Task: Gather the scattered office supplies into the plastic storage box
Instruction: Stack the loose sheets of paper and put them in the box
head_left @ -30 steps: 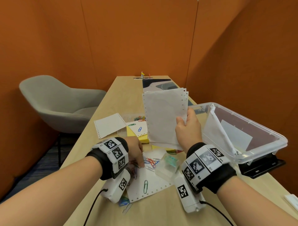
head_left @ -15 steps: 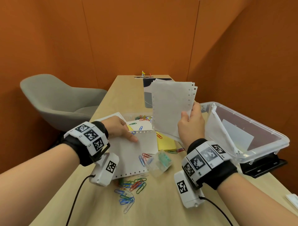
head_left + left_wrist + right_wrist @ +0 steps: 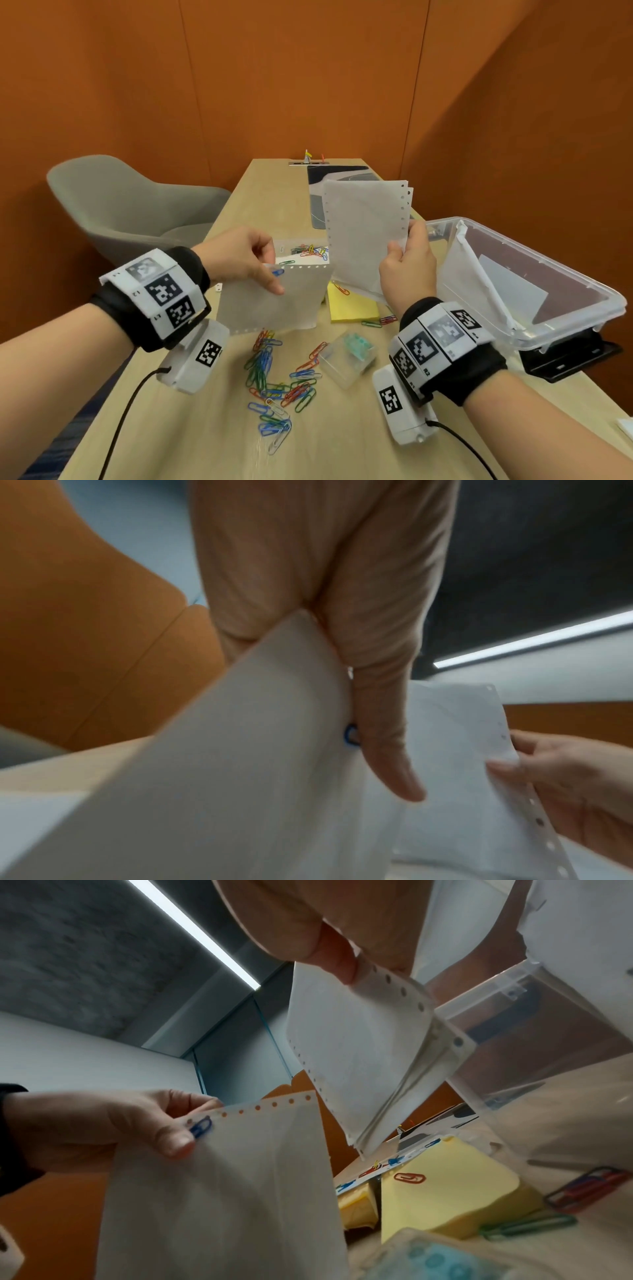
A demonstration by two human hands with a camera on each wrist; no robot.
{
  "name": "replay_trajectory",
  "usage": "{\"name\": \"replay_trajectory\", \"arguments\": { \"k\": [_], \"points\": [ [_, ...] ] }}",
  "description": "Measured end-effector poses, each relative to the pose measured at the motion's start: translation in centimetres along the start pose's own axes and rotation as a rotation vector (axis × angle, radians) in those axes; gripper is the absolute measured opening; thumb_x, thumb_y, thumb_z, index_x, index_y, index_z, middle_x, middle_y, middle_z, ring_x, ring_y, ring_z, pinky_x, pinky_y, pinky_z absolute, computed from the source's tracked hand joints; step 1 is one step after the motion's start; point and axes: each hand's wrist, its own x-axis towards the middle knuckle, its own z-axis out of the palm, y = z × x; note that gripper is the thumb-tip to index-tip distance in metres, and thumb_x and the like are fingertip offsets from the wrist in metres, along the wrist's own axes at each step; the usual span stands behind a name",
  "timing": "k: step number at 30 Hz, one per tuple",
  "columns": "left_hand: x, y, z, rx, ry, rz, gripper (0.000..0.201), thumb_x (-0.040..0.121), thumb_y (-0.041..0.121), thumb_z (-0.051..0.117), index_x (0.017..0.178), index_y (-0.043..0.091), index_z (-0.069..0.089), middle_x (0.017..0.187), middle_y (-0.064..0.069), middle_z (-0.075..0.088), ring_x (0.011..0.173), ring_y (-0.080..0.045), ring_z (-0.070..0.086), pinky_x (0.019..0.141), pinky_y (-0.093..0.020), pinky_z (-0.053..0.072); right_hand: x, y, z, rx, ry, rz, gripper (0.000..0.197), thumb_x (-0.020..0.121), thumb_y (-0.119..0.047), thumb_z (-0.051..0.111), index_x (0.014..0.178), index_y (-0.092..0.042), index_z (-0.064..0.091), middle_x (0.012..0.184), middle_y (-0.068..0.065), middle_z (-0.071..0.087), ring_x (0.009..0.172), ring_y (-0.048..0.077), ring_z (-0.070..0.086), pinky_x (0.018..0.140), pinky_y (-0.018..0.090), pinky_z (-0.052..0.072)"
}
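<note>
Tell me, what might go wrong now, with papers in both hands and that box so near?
A blue paper clip sits pinched with the sheet under the left hand's thumb; it could slip off and fall. The right hand holds several sheets by one edge, so they may fan out. The plastic storage box appears tilted, propped on something dark, and a nudge might tip it.

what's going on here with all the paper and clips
A person is tidying a desk into a clear plastic box. The right hand holds up a few punched sheets, and the left hand pinches another sheet with a blue clip. Paper clips, a yellow notepad and a small clear case lie on the table.
</note>
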Motion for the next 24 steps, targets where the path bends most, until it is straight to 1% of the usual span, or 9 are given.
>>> {"name": "replay_trajectory", "arguments": {
  "k": [5,7,9,11,12,16,19,22,24],
  "points": [
    [-0.2,0.1,0.6,0.079,-0.059,0.006,0.038,0.053,0.008,0.089,0.068,0.019,0.055,0.077,-0.007,0.065,0.067,-0.022,0.059,0.064,-0.034,0.052,-0.2,0.1,0.2,-0.002,-0.011,0.028,0.033,0.095,-0.002,0.037,0.126,-0.015,0.040,0.122,0.003,0.056,0.096,0.006,0.046,0.055,-0.002,0.032],
    [-0.3,0.3,0.7,0.140,-0.090,0.007,0.038,0.053,0.015,0.090,0.077,0.018,0.060,0.085,-0.010,0.069,0.073,-0.026,0.065,0.069,-0.036,0.056,-0.2,0.0,0.2,0.002,-0.017,0.028,0.033,0.096,-0.002,0.037,0.126,-0.015,0.040,0.121,0.001,0.055,0.096,0.005,0.046,0.052,-0.003,0.033],
    [-0.2,0.3,1.0,0.176,-0.090,0.022,0.041,0.055,0.024,0.089,0.085,0.015,0.064,0.085,-0.007,0.070,0.074,-0.020,0.068,0.066,-0.032,0.058,-0.1,0.0,0.2,0.005,-0.024,0.025,0.033,0.096,-0.002,0.037,0.125,-0.015,0.040,0.118,-0.001,0.055,0.097,0.006,0.046,0.052,-0.003,0.033],
    [-0.1,0.3,1.3,0.178,-0.069,0.045,0.039,0.060,0.034,0.086,0.087,0.013,0.066,0.066,0.002,0.062,0.056,-0.006,0.058,0.050,-0.015,0.045,0.0,0.0,0.2,0.005,-0.030,0.026,0.033,0.095,-0.001,0.037,0.126,-0.015,0.040,0.111,-0.003,0.053,0.096,0.006,0.047,0.053,-0.002,0.035],
    [-0.1,0.3,1.4,0.199,-0.056,0.058,0.039,0.063,0.038,0.083,0.087,0.012,0.068,0.063,0.003,0.058,0.054,-0.006,0.052,0.048,-0.013,0.039,0.0,0.0,0.2,0.003,-0.031,0.028,0.034,0.095,-0.001,0.037,0.126,-0.014,0.040,0.108,-0.004,0.051,0.095,0.007,0.047,0.054,-0.001,0.035],
    [-0.2,0.5,0.2,0.198,0.076,0.116,0.035,0.072,0.038,0.075,0.081,0.004,0.071,0.072,-0.015,0.064,0.065,-0.018,0.056,0.059,-0.029,0.042,-0.2,0.2,0.3,-0.019,-0.043,0.036,0.040,0.093,0.004,0.036,0.128,-0.013,0.039,0.106,-0.005,0.049,0.096,0.008,0.047,0.065,0.006,0.038],
    [-0.5,0.4,-1.5,-0.033,0.269,0.153,0.023,0.082,0.034,0.067,0.076,0.012,0.068,0.070,-0.003,0.067,0.063,-0.017,0.061,0.060,-0.028,0.047,-0.2,0.4,0.2,-0.017,-0.038,0.050,0.040,0.091,0.006,0.037,0.128,-0.012,0.039,0.106,-0.006,0.047,0.095,0.008,0.045,0.064,0.007,0.038],
    [-0.6,-0.3,-2.5,-0.510,0.431,0.147,0.014,0.090,0.029,0.057,0.094,0.020,0.066,0.090,0.002,0.071,0.076,-0.015,0.066,0.069,-0.027,0.052,0.1,0.3,0.3,0.039,-0.025,0.081,0.039,0.091,0.005,0.038,0.126,-0.011,0.039,0.104,-0.004,0.048,0.094,0.009,0.045,0.070,0.014,0.037],
    [0.0,-0.8,-2.2,-0.695,0.425,0.096,0.027,0.095,0.030,0.049,0.114,0.015,0.060,0.109,-0.002,0.069,0.093,-0.019,0.067,0.080,-0.033,0.053,0.1,0.0,0.8,0.080,-0.029,0.083,0.043,0.091,0.005,0.039,0.129,-0.014,0.035,0.104,-0.005,0.049,0.095,0.010,0.047,0.076,0.016,0.037]
  ]
}}
